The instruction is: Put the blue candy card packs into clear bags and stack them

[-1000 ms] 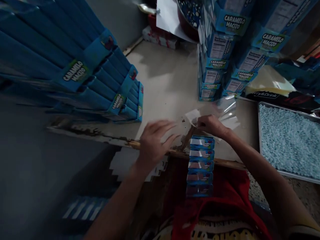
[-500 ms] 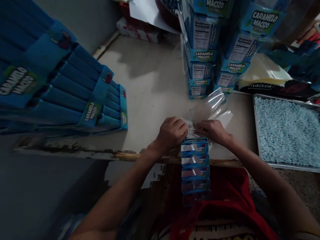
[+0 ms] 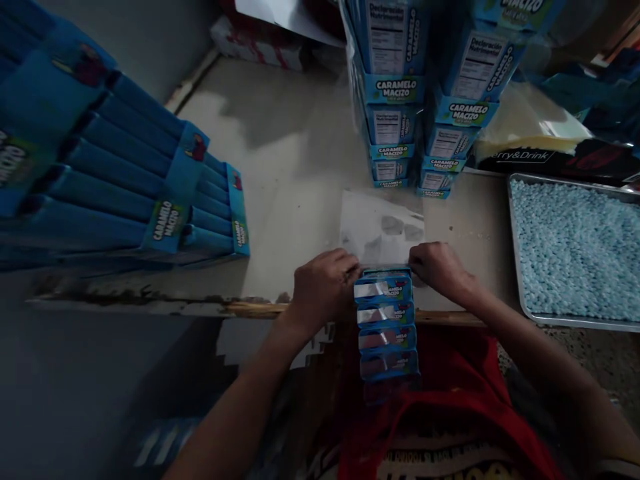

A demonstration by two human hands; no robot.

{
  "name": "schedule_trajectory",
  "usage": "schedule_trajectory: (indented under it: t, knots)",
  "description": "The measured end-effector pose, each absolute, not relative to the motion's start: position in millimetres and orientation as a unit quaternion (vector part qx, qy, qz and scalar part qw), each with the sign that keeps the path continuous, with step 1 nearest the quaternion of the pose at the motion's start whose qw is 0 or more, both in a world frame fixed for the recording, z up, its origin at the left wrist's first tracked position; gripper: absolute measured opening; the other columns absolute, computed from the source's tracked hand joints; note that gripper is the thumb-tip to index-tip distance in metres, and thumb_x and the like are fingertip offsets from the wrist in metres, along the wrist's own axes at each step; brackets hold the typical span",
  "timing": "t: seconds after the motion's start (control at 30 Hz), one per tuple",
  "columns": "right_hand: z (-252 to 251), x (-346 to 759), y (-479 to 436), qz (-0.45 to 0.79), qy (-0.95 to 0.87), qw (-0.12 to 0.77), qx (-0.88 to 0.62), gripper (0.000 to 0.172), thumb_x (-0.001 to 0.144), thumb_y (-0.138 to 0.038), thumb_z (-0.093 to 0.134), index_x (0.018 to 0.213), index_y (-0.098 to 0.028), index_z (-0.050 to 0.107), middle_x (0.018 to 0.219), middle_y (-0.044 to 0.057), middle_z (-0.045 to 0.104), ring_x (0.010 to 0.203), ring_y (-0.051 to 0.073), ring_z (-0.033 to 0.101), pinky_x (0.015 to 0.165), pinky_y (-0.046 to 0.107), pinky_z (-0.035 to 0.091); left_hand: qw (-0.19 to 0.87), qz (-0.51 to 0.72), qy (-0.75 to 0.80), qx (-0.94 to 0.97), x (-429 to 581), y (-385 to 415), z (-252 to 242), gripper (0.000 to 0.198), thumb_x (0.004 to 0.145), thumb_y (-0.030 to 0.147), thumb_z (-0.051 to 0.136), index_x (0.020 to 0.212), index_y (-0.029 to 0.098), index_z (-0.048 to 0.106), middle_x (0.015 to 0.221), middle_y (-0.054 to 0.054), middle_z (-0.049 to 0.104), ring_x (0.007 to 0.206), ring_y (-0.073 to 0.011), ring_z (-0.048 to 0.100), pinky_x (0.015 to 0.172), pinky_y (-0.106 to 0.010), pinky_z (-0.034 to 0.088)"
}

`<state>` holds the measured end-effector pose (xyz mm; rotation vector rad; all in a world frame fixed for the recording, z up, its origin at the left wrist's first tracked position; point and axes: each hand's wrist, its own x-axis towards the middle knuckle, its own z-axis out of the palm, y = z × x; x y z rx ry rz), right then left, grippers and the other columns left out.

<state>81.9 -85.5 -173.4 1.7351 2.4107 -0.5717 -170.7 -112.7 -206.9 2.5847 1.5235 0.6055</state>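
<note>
Left hand (image 3: 325, 281), right hand (image 3: 440, 270) pinch clear film (image 3: 373, 230) at eight and four o'clock; I'd best draw its edge evenly taut.

Blue boxes (image 3: 386, 315) "CARAMELO MACIZO", black packaging (image 3: 537, 162) "rry&Drink"

The pale counter (image 3: 295, 167) has a chipped front edge of wood. Blue boxes (image 3: 125, 167) stand piled at its left, two more stacks (image 3: 395, 127) farther back; clear film (image 3: 380, 233) lies near the front edge.
</note>
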Motion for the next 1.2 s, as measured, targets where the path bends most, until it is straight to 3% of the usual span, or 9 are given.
schedule_trajectory:
  t: [0.1,0.2,0.33,0.47,0.6,0.7,0.83,1.07,1.2]
  knots:
    - [-160.0,84.3,-87.0,-0.21,0.774,0.006,0.598,0.012,0.096,-0.02,0.071,0.094,-0.018,0.083,0.097,0.008,0.083,0.088,0.021,0.073,0.07,0.031,0.036,0.125,0.239,0.493,0.827,-170.0,-105.9,-190.5,0.028,0.102,0.028,0.059,0.077,0.019,0.069,0.08,-0.004,0.069,0.075,-0.0173,0.066,0.066,-0.029,0.043]
    - [-142.2,86.1,-97.9,-0.211,0.771,-0.045,0.599,0.01,0.091,-0.016,0.073,0.087,-0.018,0.082,0.089,0.006,0.081,0.082,0.019,0.072,0.068,0.03,0.037,0.131,0.271,0.47,0.83,-172.6,-113.1,-174.0,0.023,0.1,0.025,0.06,0.081,0.02,0.071,0.082,-0.003,0.072,0.074,-0.017,0.069,0.064,-0.027,0.046]
    - [-126.2,81.9,-127.5,-0.156,0.788,-0.139,0.579,0.018,0.093,-0.014,0.067,0.082,-0.017,0.08,0.087,0.006,0.078,0.073,0.015,0.068,0.065,0.028,0.04,0.061,0.345,0.506,0.788,-165.9,-139.7,-163.8,0.014,0.098,0.023,0.067,0.088,0.02,0.076,0.085,-0.002,0.077,0.077,-0.0168,0.074,0.065,-0.026,0.051]
    - [-130.9,74.2,-156.2,-0.109,0.751,-0.291,0.583,0.017,0.097,-0.019,0.064,0.086,-0.018,0.078,0.08,0.003,0.076,0.067,0.013,0.068,0.062,0.025,0.045,-0.048,0.433,0.555,0.709,-144.6,-162.6,-170.5,0.01,0.093,0.013,0.071,0.088,0.019,0.077,0.083,-0.003,0.078,0.076,-0.0179,0.076,0.072,-0.027,0.056]
    - [-146.6,69.0,-165.3,-0.059,0.713,-0.392,0.579,0.015,0.096,-0.019,0.066,0.082,-0.019,0.072,0.072,-0.001,0.074,0.059,0.009,0.065,0.058,0.021,0.048,-0.077,0.529,0.534,0.655,-129.2,-165.2,-188.8,0.013,0.088,0.007,0.077,0.095,0.018,0.077,0.088,-0.005,0.079,0.081,-0.018,0.076,0.08,-0.028,0.06]
    - [-156.5,68.2,-162.6,0.047,0.735,-0.416,0.533,0.021,0.101,-0.019,0.063,0.081,-0.02,0.071,0.074,0.0,0.076,0.061,0.009,0.069,0.059,0.02,0.05,-0.112,0.563,0.507,0.643,-124.6,-156.1,-200.2,0.015,0.085,0.006,0.08,0.094,0.018,0.077,0.086,-0.005,0.077,0.08,-0.0177,0.075,0.078,-0.027,0.06]
    - [-166.8,77.4,-164.2,0.139,0.757,-0.422,0.478,0.013,0.101,-0.017,0.066,0.091,-0.022,0.073,0.082,0.001,0.08,0.07,0.011,0.074,0.064,0.021,0.053,-0.139,0.577,0.491,0.638,-122.4,-150.9,-203.3,0.016,0.087,0.006,0.08,0.096,0.018,0.076,0.086,-0.005,0.076,0.078,-0.0168,0.074,0.076,-0.026,0.059]
    - [-200.5,100.0,-187.2,0.026,0.82,-0.305,0.483,0.019,0.107,-0.024,0.057,0.109,-0.025,0.075,0.105,0.007,0.083,0.093,0.018,0.078,0.083,0.03,0.061,-0.182,0.529,0.452,0.695,-133.3,-173.5,-222.8,0.034,0.085,0.002,0.076,0.111,0.022,0.068,0.092,-0.006,0.072,0.084,-0.0195,0.072,0.081,-0.032,0.059]
    - [-210.1,91.6,-176.9,0.047,0.801,-0.347,0.486,0.02,0.107,-0.018,0.053,0.104,-0.02,0.073,0.101,0.009,0.083,0.087,0.017,0.078,0.079,0.029,0.057,-0.103,0.514,0.568,0.634,-131.2,-165.6,-246.8,0.014,0.094,0.023,0.073,0.105,0.022,0.066,0.09,-0.005,0.071,0.082,-0.0197,0.069,0.078,-0.032,0.055]
